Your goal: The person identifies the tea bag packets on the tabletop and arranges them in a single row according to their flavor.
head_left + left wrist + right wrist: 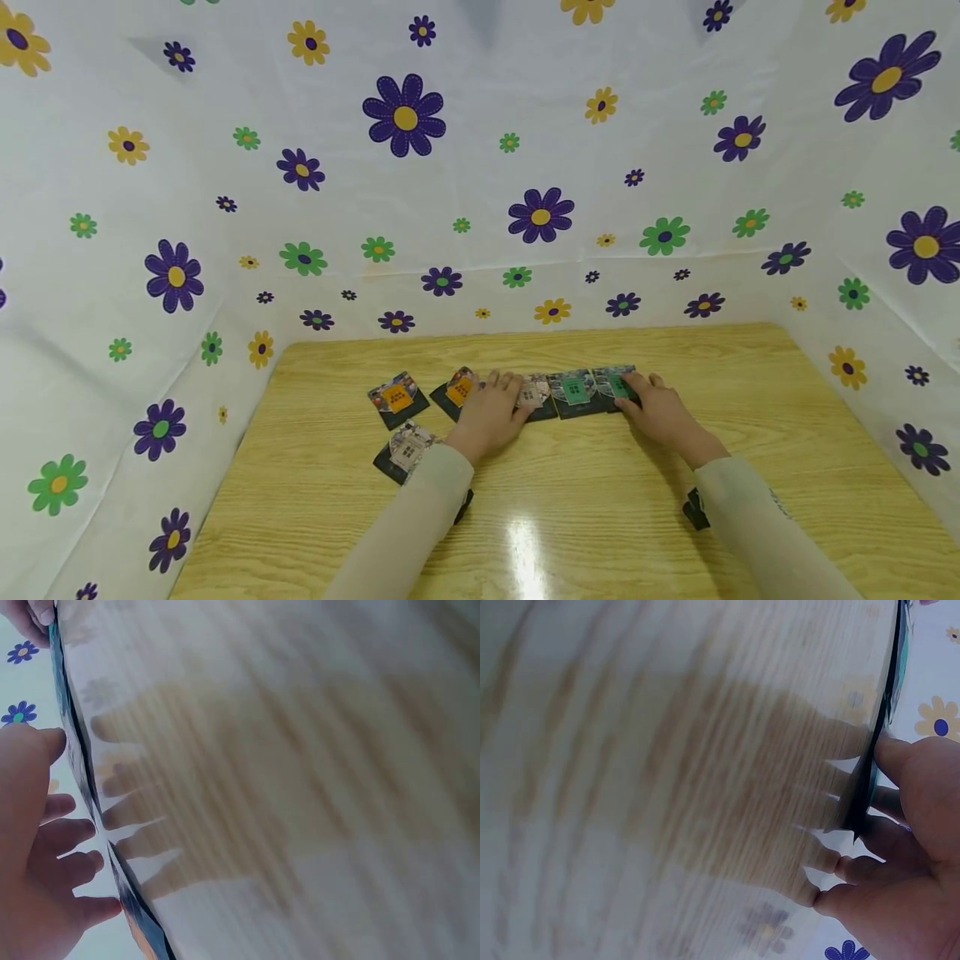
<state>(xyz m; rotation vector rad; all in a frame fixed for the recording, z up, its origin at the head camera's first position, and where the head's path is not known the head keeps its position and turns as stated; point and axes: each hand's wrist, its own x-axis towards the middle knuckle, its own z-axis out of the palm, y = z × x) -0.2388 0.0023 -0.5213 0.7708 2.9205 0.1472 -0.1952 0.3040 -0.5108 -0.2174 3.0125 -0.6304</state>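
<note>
Currently, the right hand (pixel 663 417) touches one of two green packets (pixel 576 390).

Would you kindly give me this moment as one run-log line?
left hand: over orange-labelled packet and beige-labelled packet | right hand: touching rightmost green-labelled packet | leftmost orange-labelled packet: untouched

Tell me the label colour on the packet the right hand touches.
Green; the label shows best in the head view.
</note>
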